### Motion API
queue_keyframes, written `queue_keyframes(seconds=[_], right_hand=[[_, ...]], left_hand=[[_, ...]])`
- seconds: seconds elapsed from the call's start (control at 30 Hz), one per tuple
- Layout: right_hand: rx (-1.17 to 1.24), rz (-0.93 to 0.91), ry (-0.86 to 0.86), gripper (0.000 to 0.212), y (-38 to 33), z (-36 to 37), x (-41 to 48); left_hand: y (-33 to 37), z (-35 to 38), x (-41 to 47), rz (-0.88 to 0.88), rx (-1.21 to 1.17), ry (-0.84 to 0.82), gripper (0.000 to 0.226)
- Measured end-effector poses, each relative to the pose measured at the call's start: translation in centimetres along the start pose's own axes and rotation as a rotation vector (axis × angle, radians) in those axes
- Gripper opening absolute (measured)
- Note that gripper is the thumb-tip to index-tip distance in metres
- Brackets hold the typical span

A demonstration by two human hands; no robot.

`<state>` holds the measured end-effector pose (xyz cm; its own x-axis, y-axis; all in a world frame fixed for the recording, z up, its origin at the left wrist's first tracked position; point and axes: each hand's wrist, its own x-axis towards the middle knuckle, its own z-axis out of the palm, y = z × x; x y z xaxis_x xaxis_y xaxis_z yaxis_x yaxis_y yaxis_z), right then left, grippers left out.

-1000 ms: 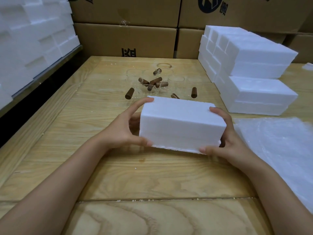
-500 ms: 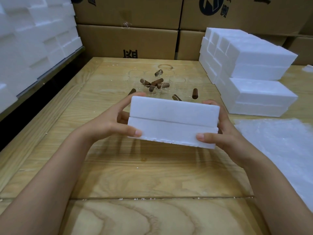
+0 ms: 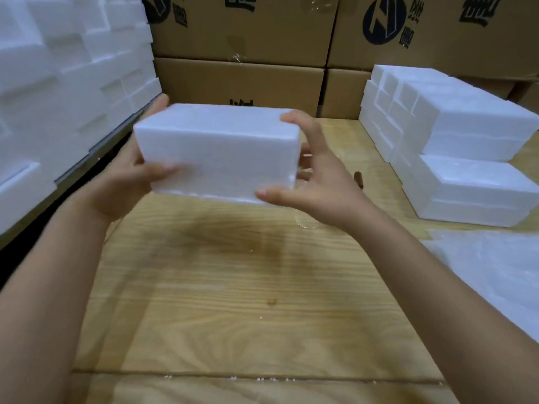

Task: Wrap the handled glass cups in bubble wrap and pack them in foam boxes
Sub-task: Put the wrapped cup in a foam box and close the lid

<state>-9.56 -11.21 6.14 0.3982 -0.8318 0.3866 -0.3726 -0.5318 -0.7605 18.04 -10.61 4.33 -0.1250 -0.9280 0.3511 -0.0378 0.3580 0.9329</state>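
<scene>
A closed white foam box (image 3: 217,150) is lifted above the wooden table (image 3: 239,287), up toward the left. My left hand (image 3: 128,182) grips its left end, thumb on the front face and fingers behind. My right hand (image 3: 315,182) clasps the right end, thumb under the front lower corner and fingers over the top back edge. Most of the glass cups are hidden behind the box; one clear rim (image 3: 306,223) and a brown handle (image 3: 359,179) show past my right hand. Bubble wrap (image 3: 495,275) lies flat at the right.
Foam boxes (image 3: 455,147) are stacked at the right back of the table. More foam pieces (image 3: 58,97) pile up on a shelf along the left. Cardboard cartons (image 3: 242,83) form a wall behind the table.
Both hands have raised the foam box off the table and carried it up and leftward; it now covers the cups. The view has tilted up.
</scene>
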Motion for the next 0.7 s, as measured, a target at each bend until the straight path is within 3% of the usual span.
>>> queue_keyframes(seconds=[0.13, 0.23, 0.3, 0.5, 0.7], right_hand=[[-0.126, -0.024, -0.063, 0.088, 0.2, 5.1, 5.3], [-0.389, -0.048, -0.136, 0.092, 1.5, 8.3, 7.7], [-0.529, -0.054, -0.183, 0.095, 2.7, 9.6, 8.4], [-0.633, -0.011, -0.292, 0.095, 5.3, 10.7, 8.6], [-0.621, 0.003, -0.259, 0.096, 5.5, 10.8, 7.8]], left_hand=[[-1.3, -3.9, 1.4, -0.035, -0.144, 0.278, 0.085], [-3.4, -6.2, 1.6, -0.037, -0.126, 0.387, 0.077], [-5.0, -7.1, 1.3, -0.059, -0.067, 0.392, 0.067], [-7.7, -7.8, 0.2, -0.150, 0.143, 0.292, 0.067], [-8.3, -8.1, -0.2, -0.166, 0.424, 0.237, 0.093]])
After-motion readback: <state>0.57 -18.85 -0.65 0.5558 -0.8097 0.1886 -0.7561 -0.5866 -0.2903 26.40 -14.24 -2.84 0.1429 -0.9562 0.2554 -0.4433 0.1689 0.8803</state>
